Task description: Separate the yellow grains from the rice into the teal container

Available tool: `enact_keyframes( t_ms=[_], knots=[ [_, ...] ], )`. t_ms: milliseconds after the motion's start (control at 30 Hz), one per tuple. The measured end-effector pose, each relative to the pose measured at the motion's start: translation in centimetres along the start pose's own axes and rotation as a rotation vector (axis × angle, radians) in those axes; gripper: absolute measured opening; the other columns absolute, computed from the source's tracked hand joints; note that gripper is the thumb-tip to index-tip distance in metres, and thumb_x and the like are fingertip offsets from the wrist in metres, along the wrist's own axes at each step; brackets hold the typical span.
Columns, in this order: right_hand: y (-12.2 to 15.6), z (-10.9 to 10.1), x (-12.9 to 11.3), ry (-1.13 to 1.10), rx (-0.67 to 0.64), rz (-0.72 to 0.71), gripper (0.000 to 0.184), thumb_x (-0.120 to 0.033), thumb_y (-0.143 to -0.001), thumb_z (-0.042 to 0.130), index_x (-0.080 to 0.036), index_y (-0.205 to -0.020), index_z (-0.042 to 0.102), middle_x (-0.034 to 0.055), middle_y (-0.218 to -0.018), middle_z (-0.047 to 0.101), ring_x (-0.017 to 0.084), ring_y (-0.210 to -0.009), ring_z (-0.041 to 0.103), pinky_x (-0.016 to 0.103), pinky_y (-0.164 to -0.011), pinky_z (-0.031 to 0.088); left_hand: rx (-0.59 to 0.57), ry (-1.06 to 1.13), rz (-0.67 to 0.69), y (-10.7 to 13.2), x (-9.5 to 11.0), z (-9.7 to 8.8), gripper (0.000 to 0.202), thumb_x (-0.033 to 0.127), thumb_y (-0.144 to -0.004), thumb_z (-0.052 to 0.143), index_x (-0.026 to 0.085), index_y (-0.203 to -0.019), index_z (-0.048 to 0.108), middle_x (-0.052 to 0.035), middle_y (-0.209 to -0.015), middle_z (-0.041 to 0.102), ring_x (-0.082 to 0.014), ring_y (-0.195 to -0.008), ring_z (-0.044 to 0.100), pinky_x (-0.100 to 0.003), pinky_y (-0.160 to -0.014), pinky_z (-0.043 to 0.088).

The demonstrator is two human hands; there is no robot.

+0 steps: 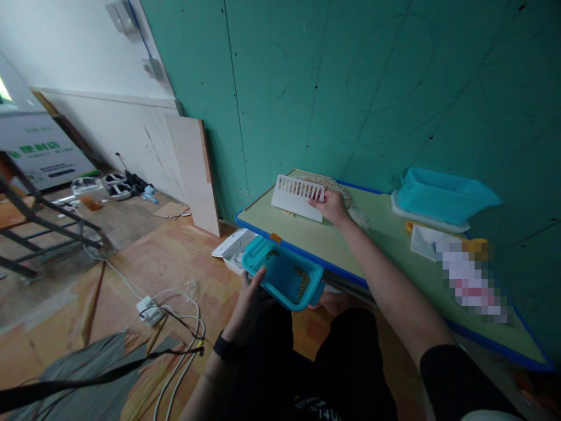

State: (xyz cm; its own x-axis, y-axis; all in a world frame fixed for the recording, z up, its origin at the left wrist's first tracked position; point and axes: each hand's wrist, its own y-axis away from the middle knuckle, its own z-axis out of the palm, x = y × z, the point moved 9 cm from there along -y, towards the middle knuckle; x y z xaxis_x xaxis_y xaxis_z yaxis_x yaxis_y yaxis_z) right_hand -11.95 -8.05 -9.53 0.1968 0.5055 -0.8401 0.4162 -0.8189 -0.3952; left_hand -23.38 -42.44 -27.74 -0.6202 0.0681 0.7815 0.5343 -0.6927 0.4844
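Observation:
My left hand (249,295) grips the near-left rim of a blue plastic container (280,272), thumb over the edge. The container sits just below the table's front edge, with small yellowish beans (302,282) in its corners. In my right hand (332,207) is a white slotted plate (295,206), tilted on the tabletop with its slots along the upper edge. Behind the plate spreads a pile of pale grains (353,202), partly hidden by it and by my hand. A few beans (288,213) lie by the plate's lower edge.
The blue-edged table (381,240) stands against a green wall. On its right are a larger blue bin (442,196) on a white lid, a white tray (423,241) and a blurred package. A white box (230,251), power strip (149,310) and cables are on the floor.

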Motion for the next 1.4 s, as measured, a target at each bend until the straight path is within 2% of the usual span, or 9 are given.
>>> enact_keyframes(
  t_ms=[100, 333, 633, 867, 1033, 1200, 1400],
  knots=[
    [-0.1, 0.0, 0.2, 0.007, 0.000, 0.001, 0.029, -0.033, -0.072, 0.105, -0.018, -0.083, 0.082, 0.0083, -0.084, 0.088, 0.030, -0.086, 0.084, 0.040, -0.083, 0.067, -0.015, -0.008, 0.001, 0.0, -0.1, 0.1, 0.082, 0.061, -0.100, 0.091, 0.041, -0.167, 0.048, -0.0166, -0.160, 0.072, -0.0347, -0.123, 0.087, -0.049, -0.102, 0.073],
    [0.0, 0.2, 0.4, 0.037, -0.003, 0.002, 0.030, -0.036, -0.072, 0.105, -0.018, -0.084, 0.085, 0.0075, -0.083, 0.087, 0.031, -0.087, 0.084, 0.045, -0.086, 0.069, 0.008, -0.002, 0.010, 0.0, -0.1, 0.0, 0.091, 0.064, -0.092, 0.097, 0.040, -0.165, 0.048, -0.0174, -0.156, 0.075, -0.0365, -0.122, 0.087, -0.052, -0.100, 0.073],
    [0.1, 0.6, 0.6, 0.017, -0.043, -0.001, 0.029, -0.039, -0.075, 0.105, -0.018, -0.087, 0.087, 0.0083, -0.089, 0.089, 0.030, -0.087, 0.085, 0.043, -0.085, 0.069, -0.001, -0.011, -0.001, 0.1, 0.0, 0.2, 0.080, 0.059, -0.101, 0.089, 0.039, -0.166, 0.047, -0.0174, -0.159, 0.073, -0.0355, -0.123, 0.087, -0.051, -0.101, 0.073],
    [0.5, 0.8, 0.1, -0.026, -0.063, 0.015, 0.028, -0.037, -0.076, 0.104, -0.017, -0.087, 0.088, 0.0097, -0.090, 0.090, 0.031, -0.088, 0.086, 0.043, -0.086, 0.068, -0.009, -0.005, 0.006, 0.0, 0.0, 0.2, 0.086, 0.062, -0.097, 0.093, 0.039, -0.166, 0.047, -0.0184, -0.155, 0.075, -0.0364, -0.121, 0.087, -0.052, -0.101, 0.073],
    [1.1, 0.8, -0.2, -0.092, -0.069, 0.045, 0.033, -0.040, -0.071, 0.107, -0.017, -0.084, 0.087, 0.0095, -0.087, 0.089, 0.030, -0.085, 0.085, 0.040, -0.082, 0.067, 0.001, -0.016, -0.008, 0.0, 0.0, 0.3, 0.077, 0.056, -0.104, 0.087, 0.037, -0.166, 0.045, -0.0188, -0.158, 0.073, -0.0348, -0.120, 0.088, -0.049, -0.101, 0.074],
    [1.7, 0.7, -0.4, -0.134, -0.083, 0.034, 0.038, -0.043, -0.066, 0.109, -0.017, -0.082, 0.086, 0.0088, -0.085, 0.089, 0.030, -0.084, 0.085, 0.039, -0.080, 0.067, 0.007, -0.026, 0.001, 0.0, 0.2, 0.3, 0.076, 0.057, -0.105, 0.084, 0.036, -0.167, 0.045, -0.0189, -0.162, 0.071, -0.0334, -0.116, 0.088, -0.048, -0.099, 0.074],
    [3.3, 0.4, -0.4, -0.098, -0.097, 0.038, 0.035, -0.046, -0.073, 0.105, -0.019, -0.084, 0.086, 0.0101, -0.086, 0.089, 0.031, -0.083, 0.084, 0.042, -0.080, 0.068, 0.005, -0.044, 0.008, 0.2, 0.4, 0.7, 0.073, 0.059, -0.108, 0.079, 0.036, -0.168, 0.043, -0.0179, -0.155, 0.073, -0.0307, -0.109, 0.088, -0.045, -0.094, 0.075]
  ],
)
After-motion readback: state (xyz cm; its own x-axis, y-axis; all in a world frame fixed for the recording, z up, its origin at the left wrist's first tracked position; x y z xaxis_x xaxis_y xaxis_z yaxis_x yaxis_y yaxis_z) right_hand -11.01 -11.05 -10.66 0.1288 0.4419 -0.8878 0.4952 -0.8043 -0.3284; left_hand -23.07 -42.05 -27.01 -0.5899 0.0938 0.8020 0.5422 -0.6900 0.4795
